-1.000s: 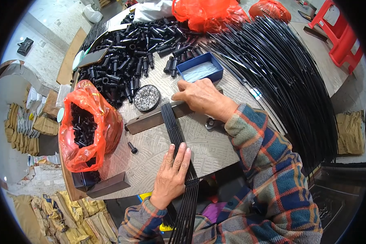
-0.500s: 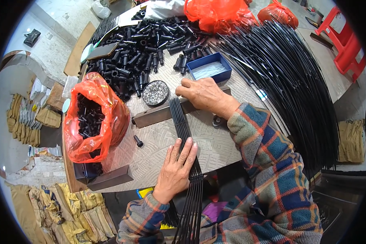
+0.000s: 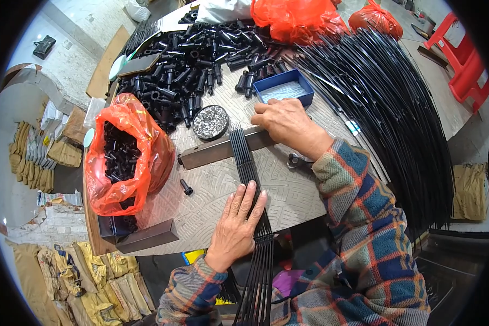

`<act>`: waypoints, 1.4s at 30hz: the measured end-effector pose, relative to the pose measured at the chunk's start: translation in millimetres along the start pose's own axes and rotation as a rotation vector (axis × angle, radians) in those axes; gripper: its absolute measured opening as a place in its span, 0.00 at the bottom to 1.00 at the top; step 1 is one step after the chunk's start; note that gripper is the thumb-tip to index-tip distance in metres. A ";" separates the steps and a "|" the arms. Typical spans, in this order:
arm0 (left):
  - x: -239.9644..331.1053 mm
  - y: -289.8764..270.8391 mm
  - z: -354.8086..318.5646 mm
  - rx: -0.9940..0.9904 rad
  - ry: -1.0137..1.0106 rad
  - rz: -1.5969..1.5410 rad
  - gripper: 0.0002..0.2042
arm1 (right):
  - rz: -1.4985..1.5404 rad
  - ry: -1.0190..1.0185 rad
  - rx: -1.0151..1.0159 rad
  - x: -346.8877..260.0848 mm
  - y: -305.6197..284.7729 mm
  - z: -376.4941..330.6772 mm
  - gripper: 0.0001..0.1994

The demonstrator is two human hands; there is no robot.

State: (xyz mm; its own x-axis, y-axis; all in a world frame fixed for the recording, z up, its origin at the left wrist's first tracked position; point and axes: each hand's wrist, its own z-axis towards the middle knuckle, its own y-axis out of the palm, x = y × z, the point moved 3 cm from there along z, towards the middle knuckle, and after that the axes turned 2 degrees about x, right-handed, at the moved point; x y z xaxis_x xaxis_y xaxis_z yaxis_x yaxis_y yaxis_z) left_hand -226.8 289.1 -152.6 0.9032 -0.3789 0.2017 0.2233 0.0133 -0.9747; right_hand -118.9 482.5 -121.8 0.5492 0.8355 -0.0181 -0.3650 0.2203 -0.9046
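A flat row of thin black rods [image 3: 244, 161] runs from below the table edge up across a grey metal bar [image 3: 206, 155], their thin tips projecting past it. My left hand [image 3: 234, 231] lies flat with fingers stretched out, pressing on the rods at the table's near edge. Over the bar's right end, my right hand [image 3: 290, 124] is closed, thumb and fingers bent together; whatever they pinch is too small or hidden. Just beyond it stands a blue box [image 3: 308, 99] of thin clear strips. A round black tin [image 3: 211, 123] of small shiny metal pieces sits left of the rod tips.
Black tubular parts [image 3: 185, 68] are heaped at the back left. A red bag [image 3: 156, 163] of smaller black pieces stands left, near a loose black piece [image 3: 186, 187]. Long black rods [image 3: 386, 108] cover the right side. A red stool [image 3: 456, 65] stands beyond.
My right hand has shifted right along the bar, away from the rod tips. My left hand stays flat on the rods. The view has moved slightly.
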 end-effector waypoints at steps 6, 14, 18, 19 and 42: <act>-2.4 -0.4 -3.8 -0.012 -0.017 -0.002 0.37 | 0.029 -0.041 0.063 -4.3 3.8 8.5 0.04; -3.4 -1.4 -6.8 -0.009 -0.045 0.128 0.37 | 0.098 -0.091 0.048 -6.1 11.3 11.6 0.04; 4.8 0.6 3.1 0.003 0.001 0.050 0.37 | 0.087 -0.111 0.079 1.4 3.0 3.0 0.05; 5.6 1.1 4.2 0.017 0.006 0.019 0.37 | 0.094 -0.104 0.091 1.7 3.1 3.1 0.05; 8.3 -10.4 -10.2 0.051 0.033 -0.096 0.38 | -0.102 0.092 -0.269 86.0 2.0 27.1 0.03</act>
State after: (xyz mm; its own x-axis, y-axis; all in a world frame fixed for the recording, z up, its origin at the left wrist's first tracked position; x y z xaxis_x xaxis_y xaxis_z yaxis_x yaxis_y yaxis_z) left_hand -225.3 276.4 -141.8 0.8642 -0.4113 0.2896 0.3271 0.0221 -0.9447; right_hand -92.8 568.4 -113.6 0.6429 0.7642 0.0510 -0.0987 0.1487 -0.9839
